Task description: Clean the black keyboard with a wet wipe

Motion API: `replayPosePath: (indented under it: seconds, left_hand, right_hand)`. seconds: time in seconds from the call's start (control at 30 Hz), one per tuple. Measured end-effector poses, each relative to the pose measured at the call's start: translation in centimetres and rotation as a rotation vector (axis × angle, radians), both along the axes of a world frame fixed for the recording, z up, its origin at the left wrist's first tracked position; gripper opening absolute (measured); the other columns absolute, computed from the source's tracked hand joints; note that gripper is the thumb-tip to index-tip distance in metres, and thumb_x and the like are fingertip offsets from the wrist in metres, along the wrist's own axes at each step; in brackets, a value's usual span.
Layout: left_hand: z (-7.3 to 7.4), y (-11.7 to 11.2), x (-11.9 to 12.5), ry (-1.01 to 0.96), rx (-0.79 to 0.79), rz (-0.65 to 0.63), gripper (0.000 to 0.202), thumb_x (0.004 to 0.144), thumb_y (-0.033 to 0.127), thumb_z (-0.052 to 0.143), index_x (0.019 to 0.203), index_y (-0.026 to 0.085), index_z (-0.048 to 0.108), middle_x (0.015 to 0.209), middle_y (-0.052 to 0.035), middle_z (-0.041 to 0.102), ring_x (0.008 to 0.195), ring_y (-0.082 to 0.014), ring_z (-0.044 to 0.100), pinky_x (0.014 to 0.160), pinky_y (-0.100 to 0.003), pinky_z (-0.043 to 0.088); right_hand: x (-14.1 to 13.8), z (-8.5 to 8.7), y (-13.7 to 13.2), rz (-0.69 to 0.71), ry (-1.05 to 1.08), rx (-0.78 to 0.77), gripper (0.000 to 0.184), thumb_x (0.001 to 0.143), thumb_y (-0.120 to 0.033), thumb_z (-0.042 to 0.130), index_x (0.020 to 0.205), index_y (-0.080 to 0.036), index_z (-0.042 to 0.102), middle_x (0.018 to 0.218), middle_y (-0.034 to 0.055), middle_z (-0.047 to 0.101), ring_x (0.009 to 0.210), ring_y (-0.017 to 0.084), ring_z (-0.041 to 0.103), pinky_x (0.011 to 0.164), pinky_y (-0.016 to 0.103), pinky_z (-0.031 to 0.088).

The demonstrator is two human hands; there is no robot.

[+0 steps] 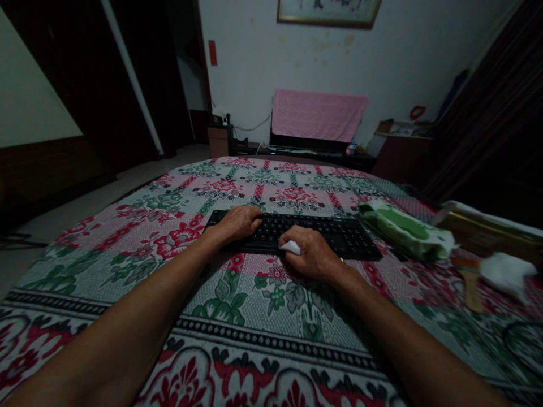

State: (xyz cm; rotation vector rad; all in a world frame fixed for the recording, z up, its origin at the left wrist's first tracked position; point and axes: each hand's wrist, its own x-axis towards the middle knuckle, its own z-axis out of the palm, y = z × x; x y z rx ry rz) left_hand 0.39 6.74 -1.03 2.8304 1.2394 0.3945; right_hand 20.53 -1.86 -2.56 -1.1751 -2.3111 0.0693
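Note:
A black keyboard lies lengthwise across the patterned cloth in front of me. My left hand rests over its left part, thumb on the keys and fingers curled toward the far edge, holding it. Near the middle of the keyboard's front edge, my right hand is closed around a folded white wipe. Only a small bit of the wipe shows, below the knuckles. A green and white soft pack of wipes lies just right of the keyboard.
The table carries a red, green and white floral cloth. To the right are a wooden-handled brush, a crumpled white wad and a gold box. Beyond the table, a pink towel drapes over a screen-shaped object by the wall.

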Motion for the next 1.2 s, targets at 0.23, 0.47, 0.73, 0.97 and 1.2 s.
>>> replayPosePath:
  seconds: [0.23, 0.47, 0.73, 0.97, 1.2]
  left_hand:
    - [-0.3, 0.1, 0.2, -0.018, 0.077, -0.017, 0.030, 0.079, 0.023, 0.044, 0.105, 0.017, 0.057, 0.109, -0.0059, 0.059, 0.099, -0.0185, 0.054, 0.087, -0.030, 0.040]
    - [-0.5, 0.0, 0.4, 0.034, 0.126, -0.035, 0.029, 0.079, 0.023, 0.042, 0.103, 0.016, 0.059, 0.106, -0.0069, 0.060, 0.095, -0.0193, 0.056, 0.084, -0.031, 0.042]
    - [-0.3, -0.3, 0.8, 0.031, 0.123, -0.061, 0.027, 0.079, 0.020, 0.041, 0.097, 0.016, 0.061, 0.103, -0.0063, 0.060, 0.093, -0.0178, 0.056, 0.084, -0.029, 0.042]
    - [-0.6, -0.1, 0.7, 0.026, 0.134, -0.073, 0.026, 0.080, 0.021, 0.041, 0.096, 0.017, 0.061, 0.105, -0.0058, 0.060, 0.094, -0.0177, 0.055, 0.084, -0.029, 0.041]
    - [-0.5, -0.1, 0.7, 0.026, 0.121, -0.068, 0.027, 0.081, 0.021, 0.040, 0.097, 0.017, 0.061, 0.105, -0.0061, 0.060, 0.094, -0.0176, 0.055, 0.083, -0.029, 0.041]
  right_hand:
    - [0.7, 0.2, 0.2, -0.044, 0.000, 0.004, 0.020, 0.061, -0.009, 0.049, 0.076, -0.019, 0.056, 0.075, 0.0009, 0.057, 0.071, 0.014, 0.051, 0.067, 0.025, 0.036]
    - [0.4, 0.0, 0.1, 0.006, 0.001, -0.013, 0.020, 0.062, -0.010, 0.050, 0.078, -0.020, 0.057, 0.077, 0.0006, 0.058, 0.072, 0.014, 0.052, 0.067, 0.025, 0.037]
    - [0.8, 0.3, 0.0, -0.036, 0.003, -0.006, 0.018, 0.061, -0.010, 0.048, 0.074, -0.019, 0.056, 0.074, 0.0008, 0.057, 0.068, 0.013, 0.051, 0.065, 0.024, 0.036]
    - [0.7, 0.3, -0.1, -0.071, -0.004, -0.031, 0.016, 0.061, -0.010, 0.048, 0.072, -0.019, 0.056, 0.072, 0.0006, 0.057, 0.067, 0.013, 0.051, 0.063, 0.023, 0.036]
    - [0.7, 0.2, 0.3, -0.074, 0.019, 0.025, 0.018, 0.063, -0.010, 0.048, 0.076, -0.019, 0.056, 0.075, 0.0011, 0.057, 0.070, 0.014, 0.051, 0.066, 0.024, 0.036]
